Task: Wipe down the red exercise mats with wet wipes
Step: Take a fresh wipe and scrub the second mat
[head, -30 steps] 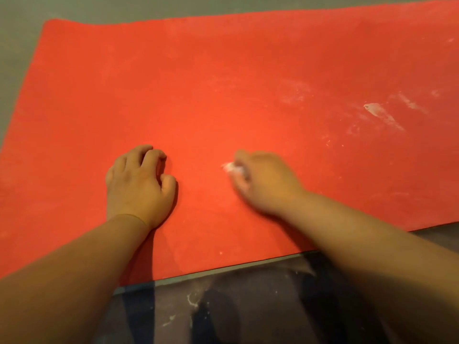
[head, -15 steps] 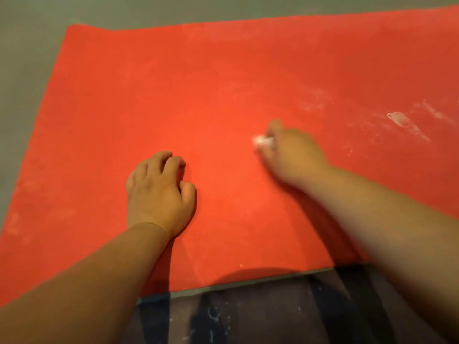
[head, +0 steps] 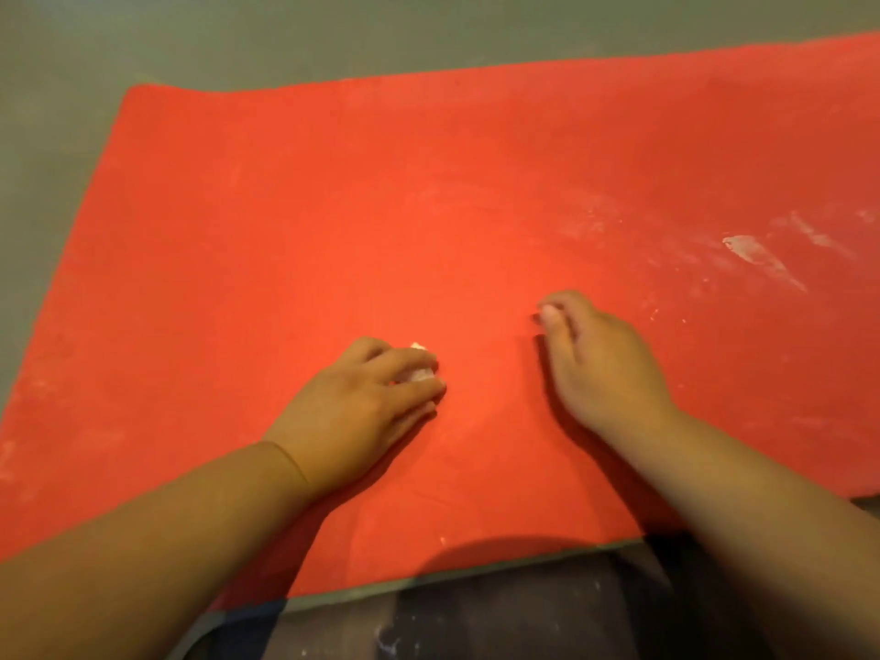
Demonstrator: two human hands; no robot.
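Note:
A red exercise mat lies flat on the floor and fills most of the view. My left hand rests on its near middle, and its fingers curl round a small crumpled white wet wipe pressed to the mat. My right hand lies palm down on the mat a short way to the right, fingers loosely extended and holding nothing. White dusty smears mark the mat's right part.
Grey floor surrounds the mat at the back and left. The mat's near edge runs just in front of my dark trousers, which carry pale specks.
The wipe was in my right hand, rubbing the mat; it now sits in my left hand. My right hand has shifted right and lies flat. The view moved slightly left.

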